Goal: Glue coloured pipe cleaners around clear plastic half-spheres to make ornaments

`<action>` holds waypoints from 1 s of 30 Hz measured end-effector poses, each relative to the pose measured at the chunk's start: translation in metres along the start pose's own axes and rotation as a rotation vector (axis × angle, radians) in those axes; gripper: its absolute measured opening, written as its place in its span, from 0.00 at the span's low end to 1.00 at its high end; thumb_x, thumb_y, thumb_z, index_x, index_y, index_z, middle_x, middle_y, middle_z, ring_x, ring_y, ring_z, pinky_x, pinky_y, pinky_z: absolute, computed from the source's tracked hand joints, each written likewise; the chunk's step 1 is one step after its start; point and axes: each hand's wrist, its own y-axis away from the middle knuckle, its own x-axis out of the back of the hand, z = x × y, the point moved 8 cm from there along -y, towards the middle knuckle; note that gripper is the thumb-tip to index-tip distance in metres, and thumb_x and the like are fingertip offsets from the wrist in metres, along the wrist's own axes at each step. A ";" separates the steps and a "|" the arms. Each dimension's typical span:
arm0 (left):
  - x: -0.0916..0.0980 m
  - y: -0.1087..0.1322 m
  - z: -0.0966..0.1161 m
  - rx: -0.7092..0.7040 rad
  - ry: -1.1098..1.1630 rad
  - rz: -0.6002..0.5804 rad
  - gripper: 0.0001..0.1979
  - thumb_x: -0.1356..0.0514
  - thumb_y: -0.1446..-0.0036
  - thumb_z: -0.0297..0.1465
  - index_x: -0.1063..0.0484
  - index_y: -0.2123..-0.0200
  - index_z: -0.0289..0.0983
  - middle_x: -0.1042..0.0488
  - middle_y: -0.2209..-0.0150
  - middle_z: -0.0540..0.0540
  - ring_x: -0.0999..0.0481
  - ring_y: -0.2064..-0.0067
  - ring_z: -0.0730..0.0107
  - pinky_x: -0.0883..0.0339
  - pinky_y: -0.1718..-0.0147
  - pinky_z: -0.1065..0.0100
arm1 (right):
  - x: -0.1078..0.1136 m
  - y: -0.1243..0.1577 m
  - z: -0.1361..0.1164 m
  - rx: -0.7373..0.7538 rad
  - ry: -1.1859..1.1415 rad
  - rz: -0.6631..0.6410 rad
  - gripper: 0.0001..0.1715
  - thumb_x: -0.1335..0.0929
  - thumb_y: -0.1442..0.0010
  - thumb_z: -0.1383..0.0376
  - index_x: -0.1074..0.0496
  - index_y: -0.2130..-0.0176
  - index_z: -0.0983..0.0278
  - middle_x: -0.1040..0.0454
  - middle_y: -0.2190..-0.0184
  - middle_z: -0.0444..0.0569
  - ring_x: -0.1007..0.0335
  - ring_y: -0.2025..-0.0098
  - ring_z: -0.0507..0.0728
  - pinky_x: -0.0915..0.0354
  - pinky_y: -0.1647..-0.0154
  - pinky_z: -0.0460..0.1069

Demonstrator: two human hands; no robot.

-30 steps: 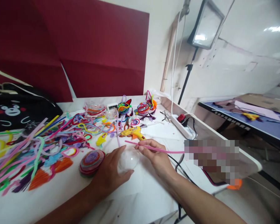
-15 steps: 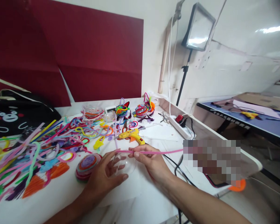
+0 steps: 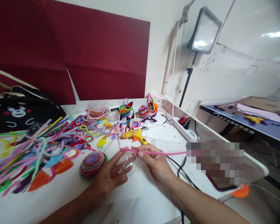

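Observation:
My left hand (image 3: 113,177) is curved round a clear plastic dome (image 3: 133,168), thumb apart from the fingers. The dome is see-through, so its outline is faint. My right hand (image 3: 156,161) pinches a pink pipe cleaner (image 3: 170,153) at the dome's top edge. One end of it stretches right, and a paler lilac length (image 3: 119,137) rises from near my left fingertips. Left of my left hand sits a dome covered in coiled pipe cleaners (image 3: 93,163), purple on top. Just beyond my fingers lies a yellow glue gun (image 3: 133,135).
Loose pipe cleaners (image 3: 49,146) cover the table's left side, before a black bag (image 3: 18,112). Wrapped ball figures (image 3: 144,111) stand at the back. A power strip (image 3: 185,130) lies at right, with a black cable (image 3: 184,172) beside my right arm and a blurred-out patch nearby.
The view has shifted, so the scene sits slightly further right. My left fingers and the dome have turned a little; both hands keep their hold.

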 end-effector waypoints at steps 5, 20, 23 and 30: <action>-0.005 0.001 0.010 -0.028 -0.036 -0.006 0.31 0.31 0.46 0.28 0.32 0.39 0.50 0.33 0.36 0.44 0.40 0.34 0.48 0.36 0.39 0.54 | -0.001 0.001 0.002 -0.034 -0.047 0.018 0.16 0.19 0.56 0.59 0.22 0.68 0.62 0.19 0.71 0.45 0.25 0.65 0.54 0.35 0.53 0.51; -0.005 0.006 0.022 0.067 -0.013 0.368 0.40 0.23 0.64 0.28 0.33 0.46 0.41 0.24 0.45 0.37 0.18 0.56 0.56 0.24 0.60 0.66 | 0.000 -0.002 0.004 -0.012 -0.113 -0.009 0.13 0.20 0.53 0.59 0.22 0.67 0.60 0.18 0.71 0.48 0.30 0.42 0.61 0.45 0.36 0.59; -0.009 0.002 0.022 0.113 -0.058 0.304 0.43 0.23 0.63 0.31 0.39 0.45 0.36 0.18 0.64 0.41 0.19 0.67 0.61 0.27 0.72 0.68 | 0.001 -0.002 0.004 -0.012 -0.100 -0.010 0.12 0.21 0.52 0.60 0.22 0.67 0.59 0.18 0.70 0.47 0.32 0.40 0.61 0.47 0.34 0.60; -0.009 0.004 0.023 0.158 -0.043 0.308 0.48 0.23 0.64 0.34 0.43 0.42 0.34 0.20 0.73 0.47 0.20 0.65 0.58 0.30 0.76 0.70 | 0.001 -0.002 0.001 0.008 -0.046 -0.019 0.13 0.21 0.52 0.59 0.22 0.66 0.59 0.18 0.69 0.48 0.29 0.42 0.62 0.45 0.36 0.61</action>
